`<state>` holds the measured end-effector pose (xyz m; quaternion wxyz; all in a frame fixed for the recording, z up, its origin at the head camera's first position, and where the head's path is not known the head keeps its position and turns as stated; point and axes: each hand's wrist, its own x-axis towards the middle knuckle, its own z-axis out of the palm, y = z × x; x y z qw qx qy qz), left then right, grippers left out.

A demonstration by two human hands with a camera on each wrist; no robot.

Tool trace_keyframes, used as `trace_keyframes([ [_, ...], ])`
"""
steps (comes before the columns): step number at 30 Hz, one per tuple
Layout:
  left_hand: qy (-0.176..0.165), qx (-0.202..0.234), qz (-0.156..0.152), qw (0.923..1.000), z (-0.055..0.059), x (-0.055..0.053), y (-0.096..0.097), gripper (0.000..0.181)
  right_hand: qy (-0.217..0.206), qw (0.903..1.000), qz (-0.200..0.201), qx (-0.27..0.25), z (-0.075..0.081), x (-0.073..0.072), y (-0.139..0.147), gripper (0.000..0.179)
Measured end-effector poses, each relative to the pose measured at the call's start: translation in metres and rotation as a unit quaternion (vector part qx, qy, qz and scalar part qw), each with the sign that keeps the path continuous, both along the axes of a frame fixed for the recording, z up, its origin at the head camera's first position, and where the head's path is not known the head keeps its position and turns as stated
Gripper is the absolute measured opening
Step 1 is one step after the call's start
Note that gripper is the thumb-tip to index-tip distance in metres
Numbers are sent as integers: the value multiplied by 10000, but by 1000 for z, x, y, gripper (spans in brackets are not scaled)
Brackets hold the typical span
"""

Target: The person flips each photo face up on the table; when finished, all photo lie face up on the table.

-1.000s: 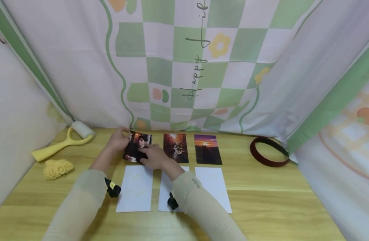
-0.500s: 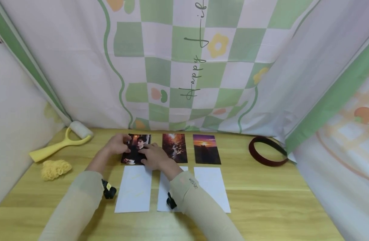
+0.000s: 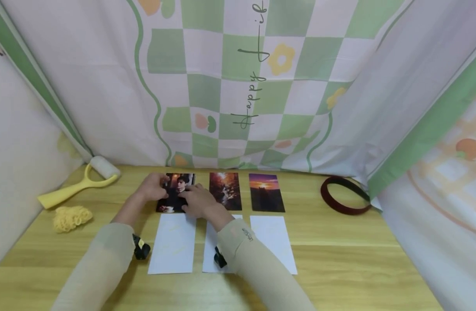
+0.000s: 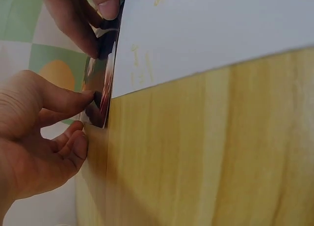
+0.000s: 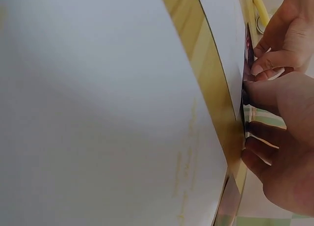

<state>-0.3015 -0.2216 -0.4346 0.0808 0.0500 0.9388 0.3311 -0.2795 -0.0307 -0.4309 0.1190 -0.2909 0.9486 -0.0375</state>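
A dark photo print (image 3: pixel 178 199) showing a portrait lies on the wooden table at the left end of the photo row. My left hand (image 3: pixel 151 186) rests at the print's left edge; in the left wrist view its thumb (image 4: pixel 73 100) touches the surface, other fingers bent beside the corner. From the right, my right hand (image 3: pixel 200 202) presses the same print with its fingertips. An autumn forest photo (image 3: pixel 225 190) and a sunset photo (image 3: pixel 266 192) lie to the right. Below the row are white sheets, the left one (image 3: pixel 173 244) directly under the portrait. My right forearm partly hides the middle sheet (image 3: pixel 209 246).
A yellow-handled roller (image 3: pixel 78 186) and a yellow mesh puff (image 3: pixel 71 219) lie at the left. Far right is a dark red ring-shaped band (image 3: pixel 346 203). A checked fabric curtain (image 3: pixel 238 95) hangs along the table's back edge.
The portrait print, earlier tilted with my left hand at its upper left corner, now lies straighter and slightly nearer me. My left hand has come down its left edge; my right stays put.
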Motion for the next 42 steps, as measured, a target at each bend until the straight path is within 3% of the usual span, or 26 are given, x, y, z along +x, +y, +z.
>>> trace_keyframes([
  [5, 64, -167, -89, 9998, 3, 3, 3, 65, 4, 9999, -48, 119, 2, 1, 0, 47],
  [11, 397, -758, -183, 9962, 4, 2, 10, 59, -68, 9998, -97, 146, 4, 1, 1, 49],
  [18, 303, -1263, -222, 9913, 9, 0, 21, 60, -23, 9996, -180, 231, 5, -1, 3, 49],
  [24, 652, -1674, -320, 9832, 10, 4, 29, 70, -461, 9960, -263, -722, 11, -1, 17, 53],
  [27, 684, -1797, -353, 9807, 12, 6, 37, 68, -476, 9910, -245, -1223, 17, 1, 31, 52],
  [31, 786, -2001, -550, 9751, 19, 13, 59, 57, -251, 9864, -260, -1603, 22, 8, 56, 50],
  [36, 1285, -2034, -1010, 9654, 25, 27, 102, 31, 166, 9823, -326, -1839, 24, 20, 94, 43],
  [42, 1455, -2051, -1823, 9505, 27, 51, 163, 38, 529, 9838, -389, -1668, 22, 36, 136, 35],
])
